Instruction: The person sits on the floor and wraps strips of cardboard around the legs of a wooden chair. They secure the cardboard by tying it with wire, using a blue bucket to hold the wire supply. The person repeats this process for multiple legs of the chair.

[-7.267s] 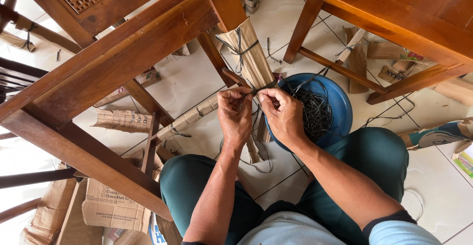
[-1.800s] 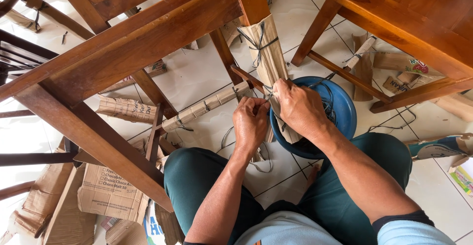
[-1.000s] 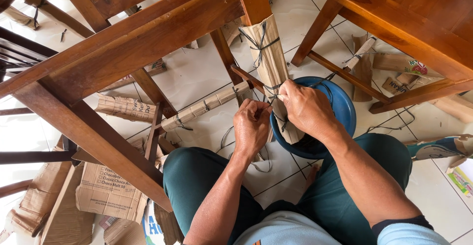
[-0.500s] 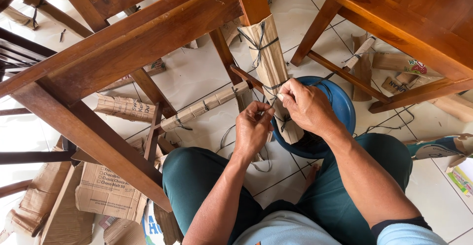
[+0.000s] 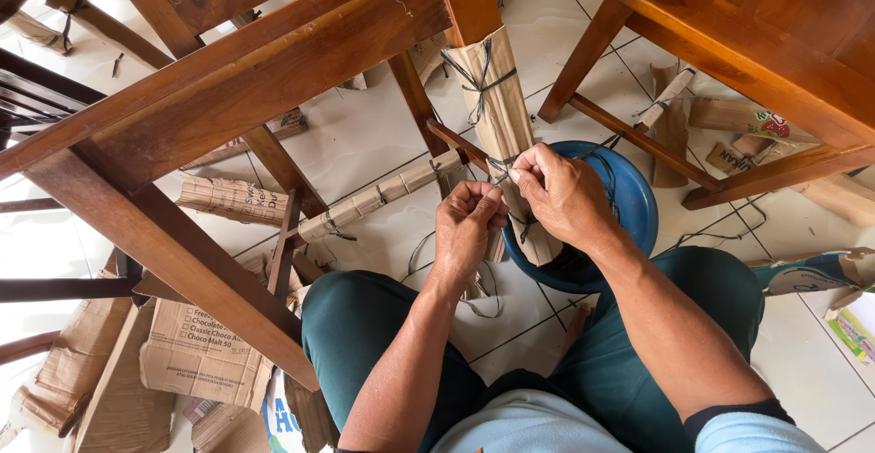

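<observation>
So over on the left, flattened cardboard scraps (image 5: 196, 353) are scattered on the tiled floor under a wooden chair frame (image 5: 228, 79). Moving in, the left hand (image 5: 467, 234) is curled shut, fingertips pinched on a thin dark string (image 5: 499, 172) right by the cardboard-wrapped chair leg (image 5: 497, 116). The right hand (image 5: 565, 196) is closed too, thumb and forefinger nipped on that same string, pressed up against the wrap. More string is already tied higher up the leg. Just behind the right hand, a blue tub (image 5: 633, 207) is seen, with a tangle of dark string inside, mostly hidden by the wrist.
</observation>
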